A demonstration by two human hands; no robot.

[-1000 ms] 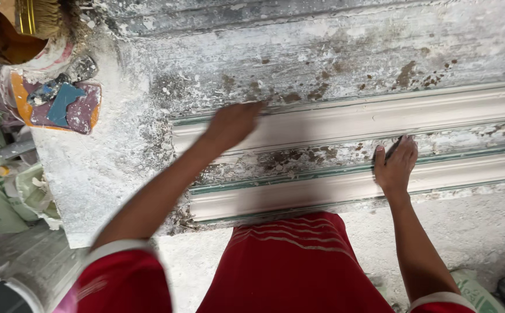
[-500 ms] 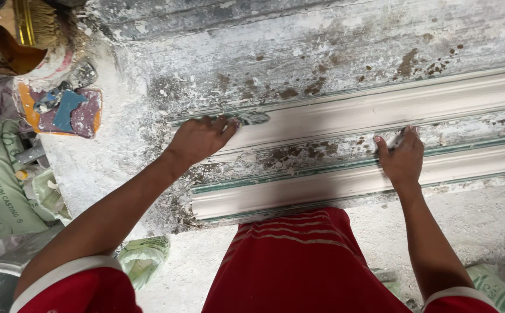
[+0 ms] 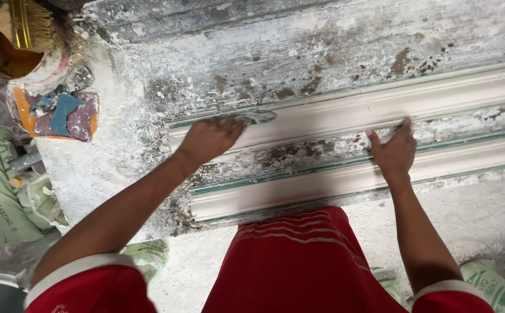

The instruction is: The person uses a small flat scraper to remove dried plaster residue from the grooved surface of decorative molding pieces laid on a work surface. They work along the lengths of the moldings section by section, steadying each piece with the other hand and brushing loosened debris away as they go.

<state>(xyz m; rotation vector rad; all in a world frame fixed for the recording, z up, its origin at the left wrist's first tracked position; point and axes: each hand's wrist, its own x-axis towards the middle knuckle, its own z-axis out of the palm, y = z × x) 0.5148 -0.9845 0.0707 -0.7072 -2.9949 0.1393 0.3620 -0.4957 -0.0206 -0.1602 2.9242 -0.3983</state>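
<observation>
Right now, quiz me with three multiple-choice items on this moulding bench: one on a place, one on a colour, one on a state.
1. Where does the brush lie?
A. top left corner
B. on the moulding
C. by the right hand

2. What colour are the person's clothes?
A. blue
B. red with white trim
C. green

3. How is the right hand placed?
A. lifted in the air
B. closed round a brush
C. pressed flat on the moulding

Answers:
1 A, the brush rests over a bowl at the top left.
2 B, the shorts and sleeves are red, with white edging.
3 C, the palm lies on the moulding, while the left hand holds a small tool at its upper edge.
</observation>
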